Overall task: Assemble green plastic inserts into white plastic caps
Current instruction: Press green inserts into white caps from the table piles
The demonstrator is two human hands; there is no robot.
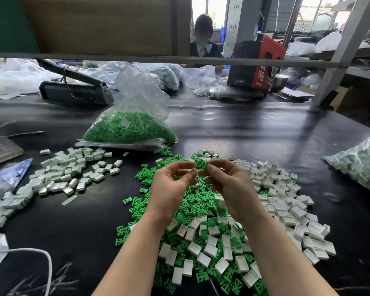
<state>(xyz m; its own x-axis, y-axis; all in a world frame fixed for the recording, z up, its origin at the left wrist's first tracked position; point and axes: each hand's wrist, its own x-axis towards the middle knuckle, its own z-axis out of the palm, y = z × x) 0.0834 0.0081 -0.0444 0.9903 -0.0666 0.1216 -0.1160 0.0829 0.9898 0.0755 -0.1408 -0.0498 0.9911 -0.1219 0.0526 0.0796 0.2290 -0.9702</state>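
A factory assembly bench: the black tabletop (233, 129) carries heaps of loose parts (201, 210), bagged stock (130, 129) and a bag sealer (77, 90), with another worker (203, 39) seated opposite under metal shelving (179, 59).

— What do we see at ten o'clock on our black table (233, 129)?
— A heat sealer (76, 89). At one o'clock stands a red-and-black carton (255, 63), a metal bowl (281, 81) just beside it.
— And at twelve?
— A seated person (203, 37) facing us.

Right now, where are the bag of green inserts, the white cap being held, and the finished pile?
bag of green inserts (128, 127), head view, on its green-filled belly.
white cap (194, 170), head view, on its visible end.
finished pile (73, 169), head view, mid-heap.
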